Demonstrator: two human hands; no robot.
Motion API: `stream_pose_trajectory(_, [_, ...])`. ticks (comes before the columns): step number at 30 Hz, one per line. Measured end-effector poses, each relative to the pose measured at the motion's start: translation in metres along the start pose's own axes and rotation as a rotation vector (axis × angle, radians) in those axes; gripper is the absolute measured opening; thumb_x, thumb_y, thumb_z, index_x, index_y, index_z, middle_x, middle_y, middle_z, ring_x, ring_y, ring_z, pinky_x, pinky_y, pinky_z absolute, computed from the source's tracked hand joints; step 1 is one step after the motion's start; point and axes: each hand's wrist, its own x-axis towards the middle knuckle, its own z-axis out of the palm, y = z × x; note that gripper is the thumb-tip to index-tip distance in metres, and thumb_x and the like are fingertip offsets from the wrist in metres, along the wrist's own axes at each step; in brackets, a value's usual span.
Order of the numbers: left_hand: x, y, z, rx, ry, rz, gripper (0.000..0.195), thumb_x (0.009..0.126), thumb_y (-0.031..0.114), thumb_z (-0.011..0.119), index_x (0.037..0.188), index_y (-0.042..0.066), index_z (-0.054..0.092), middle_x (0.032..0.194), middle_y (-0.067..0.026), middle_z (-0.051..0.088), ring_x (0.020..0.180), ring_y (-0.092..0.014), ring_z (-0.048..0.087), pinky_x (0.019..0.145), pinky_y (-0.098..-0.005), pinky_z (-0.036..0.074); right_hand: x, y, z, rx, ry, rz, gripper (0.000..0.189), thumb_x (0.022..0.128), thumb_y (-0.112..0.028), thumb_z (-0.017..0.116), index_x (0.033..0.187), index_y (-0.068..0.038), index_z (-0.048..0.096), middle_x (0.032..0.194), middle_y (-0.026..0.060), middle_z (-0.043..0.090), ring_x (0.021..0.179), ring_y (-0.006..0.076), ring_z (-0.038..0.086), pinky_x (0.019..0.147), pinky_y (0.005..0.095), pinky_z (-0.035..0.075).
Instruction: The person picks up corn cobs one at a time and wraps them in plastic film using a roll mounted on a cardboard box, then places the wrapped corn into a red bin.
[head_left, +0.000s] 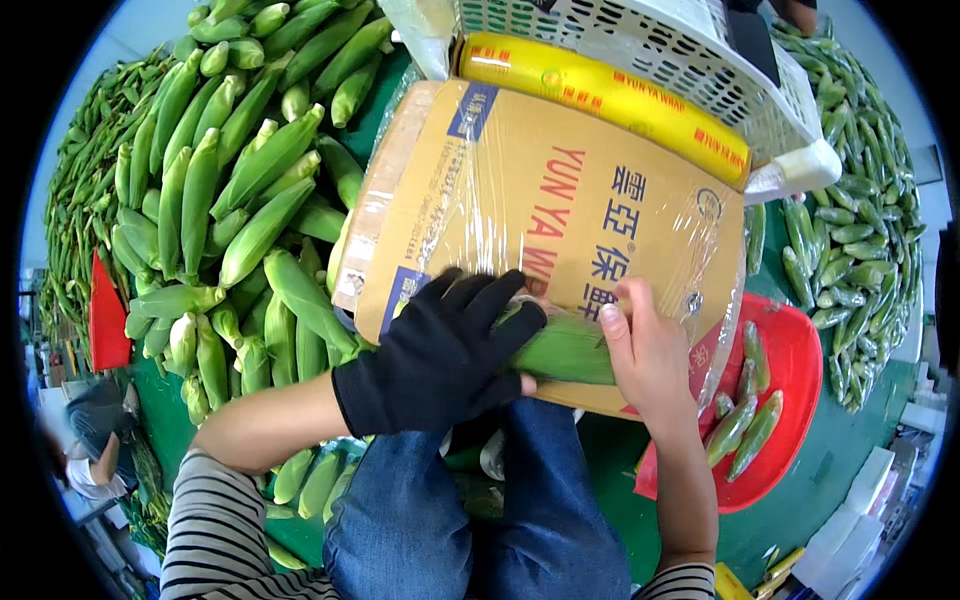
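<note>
An ear of corn in green husk (566, 351) lies crosswise over the near part of a cardboard sheet (502, 195) covered with clear plastic film. My left hand (446, 349), in a black glove with bare fingertips, grips the ear's left end, fingers over the top and thumb on the near side. At the other end my bare right hand (651, 356) holds the ear, its thumb and forefinger raised by the husk. Its other fingers are mostly hidden. Beyond the sheet sits a yellow roll of plastic wrap (600, 105) bearing print.
Unwrapped corn ears (202, 195) are heaped at left. A red scoop (795, 450) at right holds several wrapped ears (757, 435). Farther right lies a pile of wrapped ears (862, 247). A white plastic basket (675, 67) stands behind the roll. Another person (97, 450) is at far left.
</note>
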Motion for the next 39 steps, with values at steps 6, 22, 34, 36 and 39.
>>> stream_pose_trajectory(6, [0.071, -0.073, 0.018, -0.22, 0.166, -0.297, 0.03, 0.088, 0.033, 0.06, 0.1, 0.007, 0.066, 0.106, -0.0168, 0.064, 0.094, -0.033, 0.062, 0.076, -0.0409, 0.05, 0.02, -0.004, 0.009, -0.501, 0.412, -0.646, 0.063, 0.067, -0.048, 0.073, 0.113, -0.009, 0.055, 0.104, 0.007, 0.056, 0.095, 0.0244, 0.055, 0.079, 0.0373, 0.044])
stream_pose_trajectory(22, [0.103, -0.127, 0.013, 0.238, 0.083, 0.112, 0.062, 0.085, 0.039, 0.06, 0.131, 0.0, 0.047, 0.133, -0.0264, 0.047, 0.124, -0.038, 0.046, 0.105, -0.0416, 0.037, 0.054, -0.012, 0.001, -0.513, 0.349, -0.777, 0.072, 0.066, -0.044, 0.074, 0.126, -0.011, 0.052, 0.103, 0.0092, 0.056, 0.097, 0.0253, 0.055, 0.083, 0.0418, 0.044])
stream_pose_trajectory(34, [0.137, -0.122, 0.016, 0.12, -0.278, -0.062, 0.038, 0.076, 0.024, 0.065, 0.11, 0.007, 0.062, 0.115, -0.0128, 0.062, 0.107, -0.029, 0.06, 0.087, -0.0388, 0.049, 0.003, -0.038, -0.008, -0.175, -0.462, -0.414, 0.073, 0.067, -0.046, 0.075, 0.123, -0.005, 0.052, 0.111, 0.0177, 0.062, 0.098, 0.033, 0.063, 0.082, 0.0405, 0.051])
stream_pose_trajectory(36, [0.135, -0.121, 0.007, 0.073, -0.294, -0.082, 0.039, 0.077, 0.026, 0.065, 0.11, 0.007, 0.062, 0.116, -0.013, 0.061, 0.108, -0.029, 0.059, 0.088, -0.0392, 0.049, -0.025, -0.042, -0.01, -0.088, -0.655, -0.448, 0.076, 0.07, -0.047, 0.074, 0.128, -0.005, 0.048, 0.118, 0.0196, 0.06, 0.106, 0.0353, 0.06, 0.09, 0.0392, 0.048])
stream_pose_trajectory(39, [0.12, -0.112, 0.01, -0.264, -0.208, -0.194, 0.049, 0.087, 0.037, 0.06, 0.122, 0.004, 0.055, 0.116, -0.0176, 0.062, 0.107, -0.032, 0.059, 0.092, -0.039, 0.046, -0.057, -0.023, -0.003, 0.162, -0.646, -0.338, 0.079, 0.076, -0.047, 0.069, 0.137, -0.006, 0.04, 0.113, 0.0187, 0.061, 0.093, 0.0291, 0.065, 0.075, 0.0388, 0.053])
